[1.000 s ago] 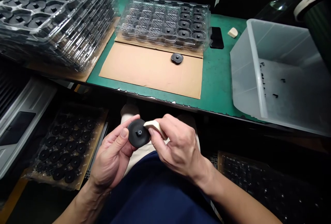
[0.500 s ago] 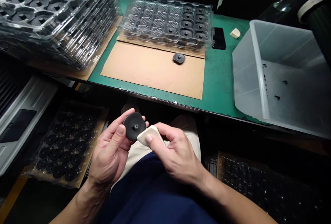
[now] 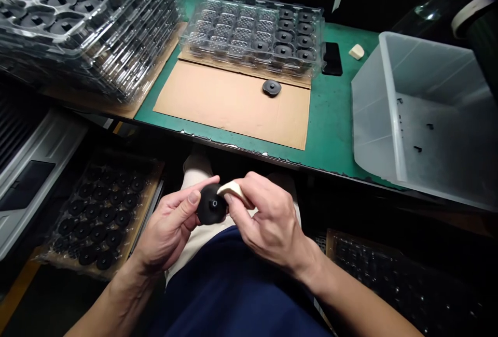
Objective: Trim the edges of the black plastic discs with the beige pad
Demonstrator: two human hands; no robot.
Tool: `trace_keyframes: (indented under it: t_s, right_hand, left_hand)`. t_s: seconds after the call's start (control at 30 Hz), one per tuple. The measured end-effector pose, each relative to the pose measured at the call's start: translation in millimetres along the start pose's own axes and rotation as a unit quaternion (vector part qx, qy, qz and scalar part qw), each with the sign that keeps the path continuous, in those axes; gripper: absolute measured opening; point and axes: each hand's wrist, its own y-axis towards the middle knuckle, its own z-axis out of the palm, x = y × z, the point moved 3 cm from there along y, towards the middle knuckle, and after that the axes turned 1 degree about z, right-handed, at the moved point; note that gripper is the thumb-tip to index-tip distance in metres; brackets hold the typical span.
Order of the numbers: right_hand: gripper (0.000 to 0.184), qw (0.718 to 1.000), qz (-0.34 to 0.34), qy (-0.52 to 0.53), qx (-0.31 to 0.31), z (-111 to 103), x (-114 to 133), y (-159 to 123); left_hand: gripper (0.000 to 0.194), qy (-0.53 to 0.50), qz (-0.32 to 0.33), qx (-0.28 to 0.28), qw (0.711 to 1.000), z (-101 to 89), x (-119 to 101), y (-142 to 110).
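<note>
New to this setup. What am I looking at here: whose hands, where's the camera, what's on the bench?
There is no machine: a person works with bare hands, filmed by a camera worn on their head, looking down over their lap. The left hand holds a black disc; the right hand presses a small beige block against its edge. On the green bench lie a cardboard sheet with one loose disc, a clear tray partly filled with discs, a tray stack, and a translucent bin. A lower tray of discs sits to the left.
</note>
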Motion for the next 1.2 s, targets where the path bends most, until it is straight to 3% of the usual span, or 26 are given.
trace_keyframes:
  t_s: [0.1, 0.17, 0.27, 0.33, 0.4, 0.53, 0.63, 0.67, 0.73, 0.8, 0.87, 0.93, 1.03, 1.2]
  right_hand:
    - [0.022, 0.988, -0.144, -0.054, 0.027, -3.8, 4.0, 2.8]
    - [0.023, 0.981, -0.179, -0.071, 0.022, -4.2, 4.8, 4.0]
    - [0.019, 0.996, -0.08, -0.022, -0.021, -0.3, 1.6, 4.1]
    - [0.026, 0.999, 0.004, 0.032, -0.012, 5.9, -1.4, 1.3]
    - [0.029, 0.999, 0.021, 0.039, 0.001, 9.0, -2.1, -1.2]
    - [0.02, 0.992, -0.116, -0.025, 0.033, 3.7, 2.0, 1.1]
    - [0.021, 0.978, -0.193, -0.062, 0.059, 1.7, 4.8, 5.3]
    - [0.019, 0.981, -0.178, -0.064, 0.039, 1.4, 4.5, 7.2]
    - [0.019, 0.996, -0.083, -0.023, 0.002, 3.2, 1.0, 9.9]
    - [0.031, 0.997, 0.034, 0.064, 0.017, 10.1, -4.1, 9.3]
    - [0.037, 0.988, 0.09, 0.112, 0.055, 17.1, -6.4, 6.5]
    - [0.034, 0.994, 0.063, 0.08, 0.043, 17.5, -6.2, 4.7]
    - [0.023, 0.999, -0.039, -0.004, 0.026, 13.3, -4.6, 3.9]
    - [0.024, 0.976, -0.191, -0.009, 0.104, 8.4, -1.4, 6.9]
  left_hand:
    - [0.035, 0.002, -0.054, 0.066, 0.996, -3.5, 3.0, 0.2]
    - [0.034, -0.018, -0.062, 0.074, 0.995, -3.6, 2.6, 0.5]
    - [0.033, -0.048, -0.003, 0.011, 0.999, -3.4, -2.9, 1.7]
    - [0.034, -0.054, 0.03, -0.028, 0.998, -3.9, -5.9, 2.2]
    - [0.033, -0.035, 0.01, -0.015, 0.999, -4.6, -5.4, 3.0]
    - [0.032, 0.005, -0.091, 0.066, 0.994, -8.9, 2.4, 3.5]
    - [0.034, -0.04, -0.125, 0.074, 0.989, -8.4, 7.0, 4.2]
    - [0.032, -0.06, -0.107, 0.056, 0.991, -7.4, 6.7, 5.0]
    - [0.031, -0.081, -0.03, 0.0, 0.996, -5.3, 3.1, 6.2]
    - [0.035, -0.073, 0.051, -0.041, 0.995, -3.8, -1.8, 6.0]
    - [0.038, -0.049, 0.08, -0.05, 0.994, -3.9, -4.8, 5.4]
    - [0.038, -0.011, 0.046, -0.036, 0.998, -6.8, -4.7, 5.5]
    - [0.034, 0.036, -0.04, 0.007, 0.999, -14.1, -1.4, 6.2]
    - [0.035, -0.003, -0.161, 0.058, 0.985, -23.2, 11.4, 5.2]
